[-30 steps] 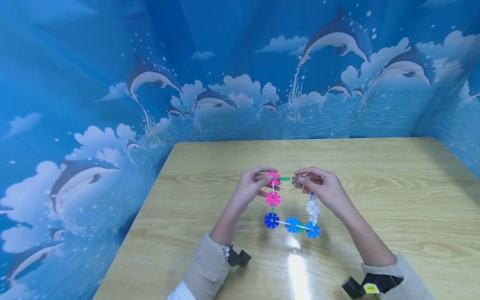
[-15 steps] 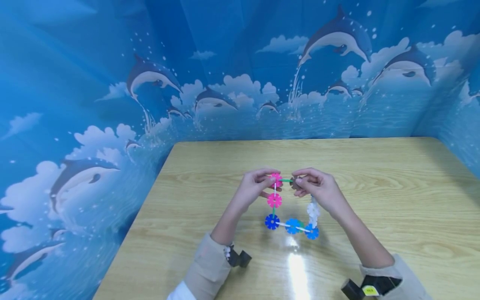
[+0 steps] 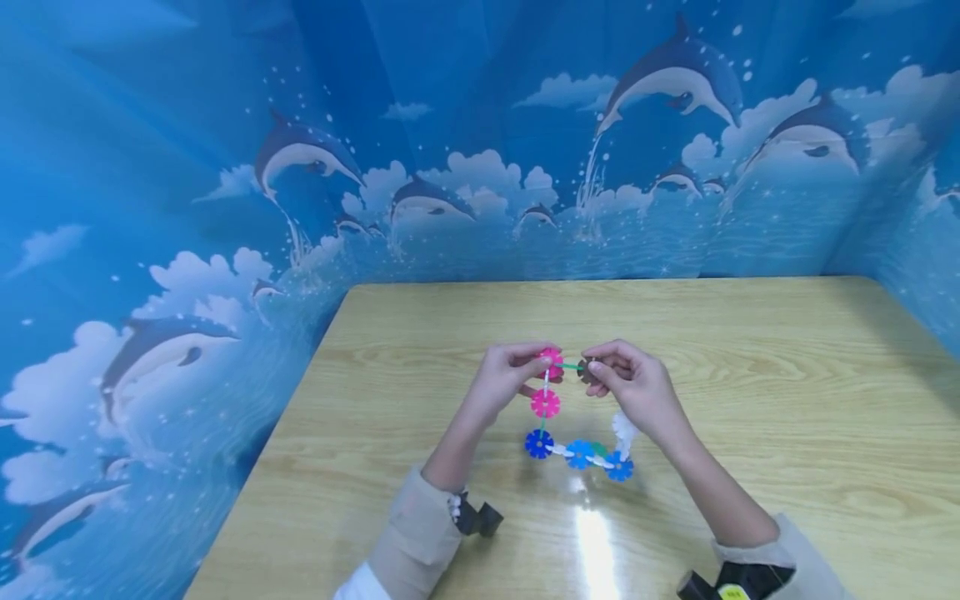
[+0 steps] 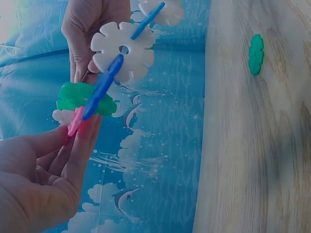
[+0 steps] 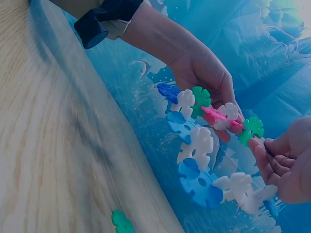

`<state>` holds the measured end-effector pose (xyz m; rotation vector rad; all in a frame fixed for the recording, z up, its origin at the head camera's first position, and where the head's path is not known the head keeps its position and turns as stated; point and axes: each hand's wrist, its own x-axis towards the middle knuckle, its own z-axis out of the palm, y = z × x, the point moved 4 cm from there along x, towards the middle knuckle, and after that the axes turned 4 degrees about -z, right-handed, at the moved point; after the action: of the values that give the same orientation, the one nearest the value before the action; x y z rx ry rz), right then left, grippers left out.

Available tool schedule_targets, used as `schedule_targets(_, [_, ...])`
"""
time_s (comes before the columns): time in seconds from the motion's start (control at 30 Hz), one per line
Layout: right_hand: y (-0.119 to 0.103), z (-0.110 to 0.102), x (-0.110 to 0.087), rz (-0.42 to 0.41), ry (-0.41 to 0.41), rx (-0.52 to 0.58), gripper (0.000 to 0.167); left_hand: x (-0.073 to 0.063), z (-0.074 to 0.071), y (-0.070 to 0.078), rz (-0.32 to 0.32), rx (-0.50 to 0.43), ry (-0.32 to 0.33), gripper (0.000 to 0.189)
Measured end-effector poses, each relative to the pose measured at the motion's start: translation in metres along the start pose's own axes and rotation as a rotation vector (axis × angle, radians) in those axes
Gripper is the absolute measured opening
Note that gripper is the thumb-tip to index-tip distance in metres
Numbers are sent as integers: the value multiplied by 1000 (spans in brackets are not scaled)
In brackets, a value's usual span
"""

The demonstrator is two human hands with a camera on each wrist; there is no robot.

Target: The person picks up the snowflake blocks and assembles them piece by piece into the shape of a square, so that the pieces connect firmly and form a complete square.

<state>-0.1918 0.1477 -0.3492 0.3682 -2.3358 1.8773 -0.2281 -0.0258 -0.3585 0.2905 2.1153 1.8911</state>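
A chain of notched plastic snowflake discs hangs between both hands above the table. At its upper left, my left hand (image 3: 501,379) pinches a pink disc (image 3: 554,362) between thumb and fingers. A green disc (image 5: 251,130) sticks out from that pink one towards the right. My right hand (image 3: 637,387) pinches a brown disc (image 3: 585,372), whose edge meets the green disc; how deep they interlock cannot be seen. Below hang another pink disc (image 3: 545,404), a dark blue disc (image 3: 538,444), light blue discs (image 3: 619,467) and white discs (image 5: 198,147). My right hand partly hides the chain's right side.
A loose green disc (image 4: 256,54) lies on the wooden table (image 3: 420,333) beneath the chain. A blue dolphin-print sheet (image 3: 465,208) stands behind and to the left of the table. Both wrists carry a black camera (image 3: 480,518).
The brown disc in my right hand has moved left until it meets the green disc. The lower part of the chain has swung slightly left and down. My left hand keeps its pinch.
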Motion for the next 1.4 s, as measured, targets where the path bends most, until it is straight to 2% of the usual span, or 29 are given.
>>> schedule_targets(0.3, [2,6,-2,18,27,0,17,-1,-2,0,-23,32,43,24])
schedule_targets(0.5, [6,10,-4,30,31,-36,16,-3,0,2,30,108,52,23])
schedule_targets(0.63, [9,10,-2,33,22,24,18,-5,-1,7,36,164,79,22])
schedule_targets(0.8, [9,8,1,18,5,66,21,-4,-3,7,4,110,68,24])
schedule_targets(1.0, [4,0,4,-15,-62,-13,25,-2,-4,3,-17,21,18,25])
schedule_targets(1.1, [0,-10,6,-39,-55,-40,26,-2,-5,4,-18,4,4,26])
schedule_targets(1.2, [-1,-26,9,-54,-19,-53,28,-2,-10,5,-21,-4,17,28])
schedule_targets(1.3, [0,-42,11,-46,9,-78,29,-2,-17,6,-23,-25,36,30])
schedule_targets(1.4, [7,-57,15,-13,2,-121,30,-3,-24,8,-21,-60,52,30])
